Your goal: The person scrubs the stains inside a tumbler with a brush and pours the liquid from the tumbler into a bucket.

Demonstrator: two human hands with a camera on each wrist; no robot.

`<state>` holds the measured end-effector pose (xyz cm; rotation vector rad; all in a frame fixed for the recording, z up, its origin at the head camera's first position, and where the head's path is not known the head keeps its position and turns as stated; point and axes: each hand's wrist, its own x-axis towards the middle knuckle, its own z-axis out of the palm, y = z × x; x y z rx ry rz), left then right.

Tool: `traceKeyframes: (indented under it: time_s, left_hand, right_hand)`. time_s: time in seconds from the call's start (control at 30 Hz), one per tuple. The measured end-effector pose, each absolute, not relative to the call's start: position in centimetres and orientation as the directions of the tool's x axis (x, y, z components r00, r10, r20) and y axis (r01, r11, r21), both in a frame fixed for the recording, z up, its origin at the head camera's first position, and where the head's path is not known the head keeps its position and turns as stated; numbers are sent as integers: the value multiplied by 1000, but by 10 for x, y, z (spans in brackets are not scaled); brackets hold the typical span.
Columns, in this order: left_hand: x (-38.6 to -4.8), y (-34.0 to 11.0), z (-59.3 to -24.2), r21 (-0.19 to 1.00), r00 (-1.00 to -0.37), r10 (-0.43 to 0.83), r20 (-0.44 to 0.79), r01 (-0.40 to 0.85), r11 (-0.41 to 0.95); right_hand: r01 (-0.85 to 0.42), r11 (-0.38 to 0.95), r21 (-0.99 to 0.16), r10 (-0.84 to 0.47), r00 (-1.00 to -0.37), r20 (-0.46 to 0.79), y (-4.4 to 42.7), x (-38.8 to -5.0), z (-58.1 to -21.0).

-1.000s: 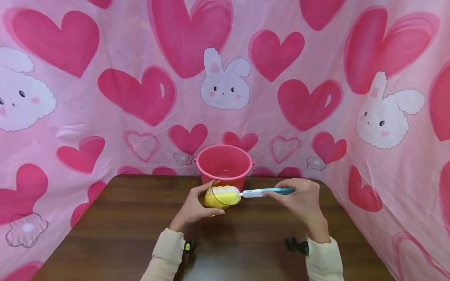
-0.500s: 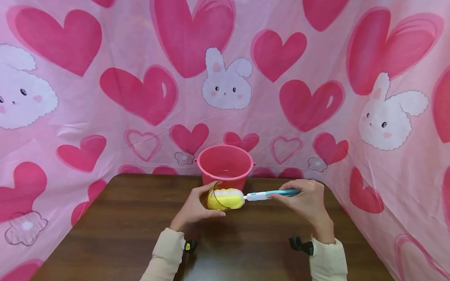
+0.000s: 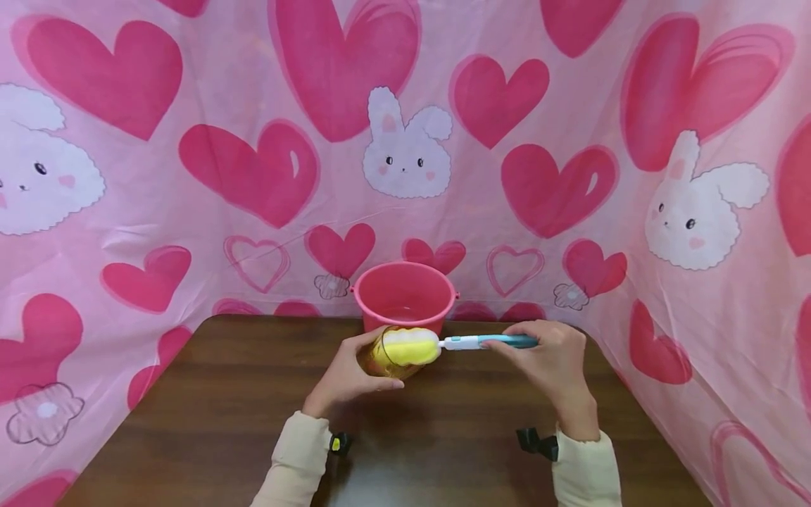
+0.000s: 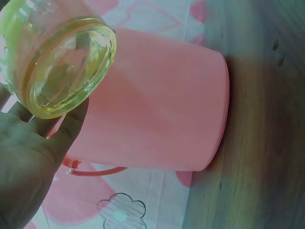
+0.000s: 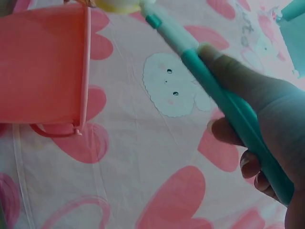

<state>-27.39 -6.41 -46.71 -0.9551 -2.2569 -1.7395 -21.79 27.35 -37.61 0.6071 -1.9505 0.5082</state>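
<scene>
My left hand holds an amber see-through glass tipped on its side above the table, its mouth toward the right. In the left wrist view the thick round base of the glass shows, with the fingers around its side. A bottle brush with a yellow and white sponge head lies partly inside the glass, the rest of the head sticking out of the mouth. My right hand grips the brush's teal and white handle, thumb along one side and fingers curled round the other.
A pink bucket stands at the table's back edge, just behind the glass, with its handle hanging at the side. The brown wooden table meets a pink cloth printed with hearts and rabbits at the back and sides.
The brush has shifted right and slightly up, so more of the sponge head is outside the glass than a second ago. The right hand has moved along with it; the left hand stays nearly in place.
</scene>
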Motion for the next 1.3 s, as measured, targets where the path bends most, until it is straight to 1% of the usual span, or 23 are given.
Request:
traceKeyframes:
  time_s: [0.1,0.17,0.3,0.4,0.47,0.63,0.77,0.9,1.03,1.2,1.3]
  left_hand:
    - [-274,-64,-466,825,-808,378,452,540,167]
    - [-272,-63,-464,828,-816,380,436,529,185]
    - [-274,-63,-467,819,-814,387,433,535,208]
    - [-278,-62,-471,814,-803,403,439,545,200]
    - [-279,-61,-471,819,-795,418,439,546,177]
    - [-278,-56,-476,818,-766,466,442,558,140]
    - [-277,-52,-478,819,-750,496,438,561,125]
    - [-277,-50,-477,821,-759,484,435,555,134]
    - [-277,-51,-475,815,-768,468,437,558,155]
    - [-279,-54,-475,797,-767,463,444,574,185]
    - [-280,-55,-476,788,-766,458,451,583,198]
  right_hand:
    - [-569,821,-34,-206,-351,913,274,-218,-375]
    - [-548,837,-16,-220,-361,906,273,-216,-374]
    - [-537,843,12,-270,-404,874,270,-215,-374]
    - [-550,835,-1,-289,-441,849,270,-215,-374]
    - [-556,831,-34,-284,-475,833,271,-216,-374]
    - [-520,835,-178,-196,-583,788,275,-216,-375]
    - [-470,850,-237,-130,-624,771,278,-216,-376]
    - [-416,875,-248,-88,-640,763,277,-215,-374]
    - [-362,895,-261,-55,-670,740,276,-215,-372]
    - [-311,923,-226,-79,-728,681,277,-213,-371]
    - [-316,926,-207,-112,-753,649,278,-212,-370]
